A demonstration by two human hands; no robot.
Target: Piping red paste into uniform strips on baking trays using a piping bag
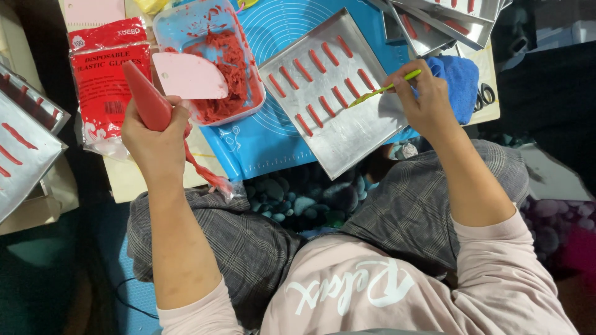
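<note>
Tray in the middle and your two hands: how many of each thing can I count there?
Red strips on the tray: 12
Metal tray: 1
Red piping bag in the left hand: 1
Green tool in the right hand: 1
Total: 15

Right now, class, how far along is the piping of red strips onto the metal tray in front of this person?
Done: two rows of red strips lie on the metal tray, and other trays at the left already carry strips. In hand: the left hand holds a red piping bag; the right hand touches a strip with a green stick. Left: the tray's near half is bare, and red paste remains in the blue tub.
</note>
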